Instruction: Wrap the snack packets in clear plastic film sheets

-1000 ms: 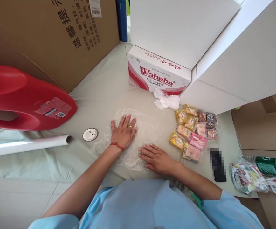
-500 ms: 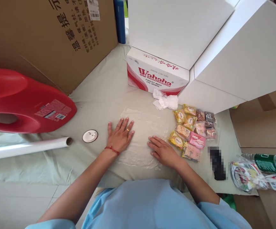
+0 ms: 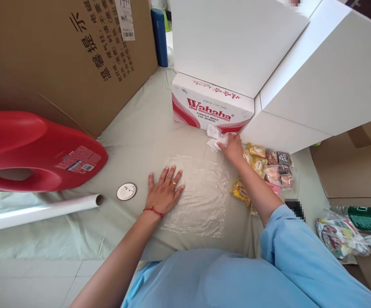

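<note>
My left hand (image 3: 164, 192) lies flat with its fingers spread, over the left edge of a clear, wrinkled plastic sheet (image 3: 201, 201). A ring and a red string bracelet are on it. Farther off, my right hand (image 3: 233, 149) closes its thumb and fingers on a crumpled white tissue (image 3: 213, 132) in front of the Wahaba-style white and red water carton (image 3: 204, 109). Part of the tissue is hidden under the fingers. Beneath and beside my right forearm lie several small wrapped snacks (image 3: 272, 174), some of them covered by the arm.
On the left are a round pin badge (image 3: 126, 191), a white tube (image 3: 44, 209), a red jug (image 3: 70, 158) and a large cardboard box (image 3: 60, 55). White boxes (image 3: 220, 42) stand at the back. A blurred black object (image 3: 296, 208) and a plastic bottle (image 3: 365, 220) are at the right.
My right hand has left the plastic sheet's right side, moved forward and taken hold of the tissue. My left hand stays flat on the sheet. The view has shifted slightly.
</note>
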`<action>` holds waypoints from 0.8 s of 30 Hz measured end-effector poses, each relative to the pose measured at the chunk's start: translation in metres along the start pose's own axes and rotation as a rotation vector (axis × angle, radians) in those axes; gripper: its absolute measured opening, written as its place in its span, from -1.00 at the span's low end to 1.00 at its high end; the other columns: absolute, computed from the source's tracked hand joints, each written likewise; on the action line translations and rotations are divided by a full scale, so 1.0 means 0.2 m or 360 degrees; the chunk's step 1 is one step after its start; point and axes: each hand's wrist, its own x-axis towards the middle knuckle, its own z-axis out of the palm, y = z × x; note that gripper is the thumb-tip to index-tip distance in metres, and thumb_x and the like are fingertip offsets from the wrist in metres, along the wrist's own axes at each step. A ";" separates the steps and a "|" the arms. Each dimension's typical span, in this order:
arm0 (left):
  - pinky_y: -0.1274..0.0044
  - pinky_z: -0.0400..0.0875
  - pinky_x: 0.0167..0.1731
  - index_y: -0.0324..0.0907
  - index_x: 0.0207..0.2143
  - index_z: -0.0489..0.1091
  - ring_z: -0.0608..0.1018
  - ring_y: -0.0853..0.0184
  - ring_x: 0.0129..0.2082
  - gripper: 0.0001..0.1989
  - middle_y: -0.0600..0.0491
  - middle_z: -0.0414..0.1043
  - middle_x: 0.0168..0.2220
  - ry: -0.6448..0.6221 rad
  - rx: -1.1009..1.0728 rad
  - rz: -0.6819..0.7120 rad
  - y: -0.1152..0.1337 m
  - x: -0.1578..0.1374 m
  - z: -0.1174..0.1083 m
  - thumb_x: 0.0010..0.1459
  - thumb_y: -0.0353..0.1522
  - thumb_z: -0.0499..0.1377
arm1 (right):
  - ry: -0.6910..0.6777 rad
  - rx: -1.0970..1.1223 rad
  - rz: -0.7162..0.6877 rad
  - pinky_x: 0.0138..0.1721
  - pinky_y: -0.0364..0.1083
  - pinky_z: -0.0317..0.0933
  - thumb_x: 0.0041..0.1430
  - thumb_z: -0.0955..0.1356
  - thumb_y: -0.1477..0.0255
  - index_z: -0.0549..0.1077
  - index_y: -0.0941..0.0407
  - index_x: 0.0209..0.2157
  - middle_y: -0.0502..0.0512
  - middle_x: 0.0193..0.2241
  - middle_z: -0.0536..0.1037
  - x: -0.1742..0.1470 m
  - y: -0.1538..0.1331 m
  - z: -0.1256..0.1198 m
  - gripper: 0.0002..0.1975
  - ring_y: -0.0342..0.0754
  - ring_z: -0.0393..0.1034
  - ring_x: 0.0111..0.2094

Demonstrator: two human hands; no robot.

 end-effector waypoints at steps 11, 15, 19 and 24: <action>-0.17 -0.40 0.40 0.09 0.48 0.04 0.06 0.03 0.51 -0.41 0.00 -0.07 0.53 0.0086 -0.0088 0.0010 0.00 -0.01 0.02 0.46 -0.10 -0.15 | 0.0123 0.0074 -0.0411 0.35 0.42 0.03 0.41 0.25 0.22 0.23 0.12 0.40 0.35 0.45 0.11 -0.22 -0.09 -0.01 -0.39 0.40 0.00 0.42; -0.18 -0.43 0.39 0.07 0.48 0.05 0.06 0.03 0.51 -0.41 0.00 -0.09 0.53 0.0080 -0.0107 0.0015 0.00 -0.01 0.02 0.47 -0.11 -0.15 | -0.0115 0.0254 -0.0914 0.44 0.30 0.00 0.45 0.24 0.22 0.18 0.01 0.44 0.22 0.46 0.13 -0.63 -0.18 0.09 -0.40 0.21 -0.02 0.47; -0.19 -0.42 0.39 0.05 0.48 0.05 0.03 0.04 0.52 -0.41 0.00 -0.11 0.53 0.0052 -0.0105 0.0033 -0.01 -0.01 0.00 0.47 -0.11 -0.17 | -0.0405 0.0279 -0.1071 0.46 0.26 -0.03 0.46 0.25 0.23 0.21 0.10 0.43 0.24 0.47 0.13 -0.89 -0.19 0.20 -0.40 0.18 -0.08 0.50; -0.19 -0.38 0.39 0.09 0.47 0.05 0.05 0.04 0.52 -0.42 0.01 -0.07 0.53 0.0021 -0.0125 0.0039 -0.01 0.00 0.00 0.47 -0.13 -0.18 | -0.0277 0.0252 -0.0767 0.47 0.25 -0.02 0.47 0.24 0.20 0.24 0.12 0.42 0.26 0.46 0.17 -0.88 -0.11 0.21 -0.41 0.20 -0.05 0.50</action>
